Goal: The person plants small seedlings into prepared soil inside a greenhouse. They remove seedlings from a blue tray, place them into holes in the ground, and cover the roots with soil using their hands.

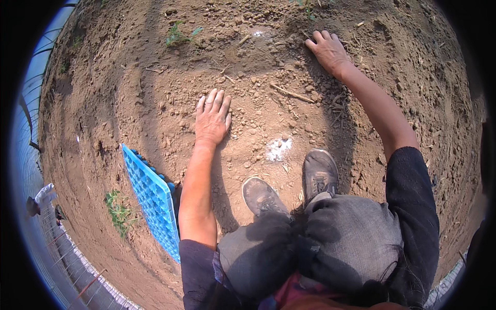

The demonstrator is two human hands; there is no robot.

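My left hand (pixel 213 118) rests palm down on or just over the dry, crumbly soil (pixel 255 93), fingers slightly apart and nothing in it. Farther out on the right, my right hand (pixel 328 50) touches the soil with bent fingertips; whether anything is under them is hidden. A small green seedling (pixel 309 12) stands just beyond that hand. Another leafy seedling (pixel 180 37) grows ahead of my left hand. Between my shoes and hands lies a patch of white powder (pixel 279 149). Beside my left forearm a blue plastic seedling tray (pixel 151 193) leans at a tilt.
Left of the tray is a clump of green seedlings (pixel 119 213). A dry stalk (pixel 292 93) lies between my hands, and a smaller white spot (pixel 258 34) shows farther ahead. Plastic sheeting (pixel 33 89) curves along the left rim. My shoes (pixel 321 170) stand close below.
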